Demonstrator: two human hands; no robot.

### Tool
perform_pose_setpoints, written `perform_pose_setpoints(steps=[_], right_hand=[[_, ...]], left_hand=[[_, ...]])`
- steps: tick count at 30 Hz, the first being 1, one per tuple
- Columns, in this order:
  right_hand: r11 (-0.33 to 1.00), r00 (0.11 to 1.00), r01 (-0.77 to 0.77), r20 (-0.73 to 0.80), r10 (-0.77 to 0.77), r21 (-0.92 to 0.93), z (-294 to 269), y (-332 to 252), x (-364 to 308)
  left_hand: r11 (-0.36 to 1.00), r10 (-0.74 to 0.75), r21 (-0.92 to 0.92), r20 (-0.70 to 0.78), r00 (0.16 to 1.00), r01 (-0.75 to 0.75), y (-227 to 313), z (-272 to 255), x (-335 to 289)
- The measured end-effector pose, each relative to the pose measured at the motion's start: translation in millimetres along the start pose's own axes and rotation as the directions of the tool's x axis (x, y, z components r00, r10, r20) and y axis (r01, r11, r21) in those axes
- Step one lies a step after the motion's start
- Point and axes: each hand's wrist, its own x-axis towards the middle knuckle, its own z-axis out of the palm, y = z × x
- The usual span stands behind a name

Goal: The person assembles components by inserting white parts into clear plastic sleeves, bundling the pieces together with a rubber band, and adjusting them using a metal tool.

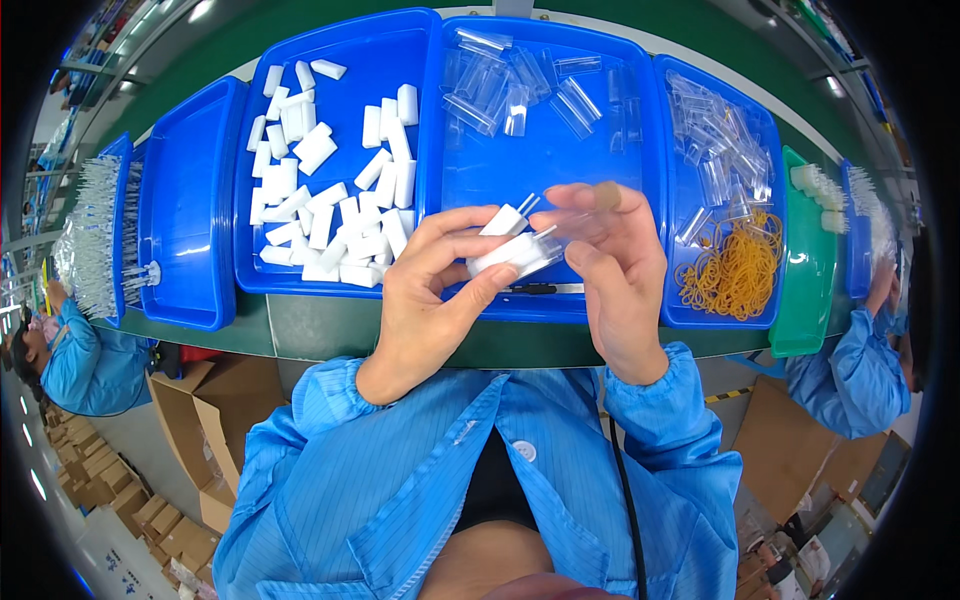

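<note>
White blocks (500, 256) on my feed
Left hand (432, 290): fingers clamped on them; right hand (625, 275): whether fingers grip, I cannot tell.

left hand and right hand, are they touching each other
Apart: the head view shows the left hand and the right hand facing each other, fingertips not meeting, with white blocks and clear plastic in the gap between them.

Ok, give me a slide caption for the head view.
Left hand holding white blocks, right hand close by, over blue trays.
</note>
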Motion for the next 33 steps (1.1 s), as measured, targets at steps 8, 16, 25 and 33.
perform_pose_setpoints(steps=[8, 16, 25, 33], right_hand=[[0.956, 0.996, 0.078, 0.066, -0.062, -0.284, -7.4, 1.7, 2.3], [0.967, 0.991, 0.132, 0.060, -0.122, -0.220, -8.1, 8.2, -9.0], [0.903, 0.993, 0.120, 0.059, -0.105, -0.413, -15.2, 1.2, -5.9], [0.716, 0.947, 0.320, 0.207, -0.245, -0.620, -21.0, 8.2, -0.7]], left_hand=[[1.000, 0.001, -0.011, -0.019, 1.000, -0.001, 2.9, -2.2, 0.8], [0.998, 0.041, 0.045, 0.012, 0.999, -0.042, 2.3, -3.9, 3.3], [0.977, 0.068, 0.204, -0.005, 0.998, -0.066, -2.2, -1.5, 0.2], [0.994, 0.028, 0.104, -0.061, 0.998, -0.022, -2.7, 6.5, 1.2]])
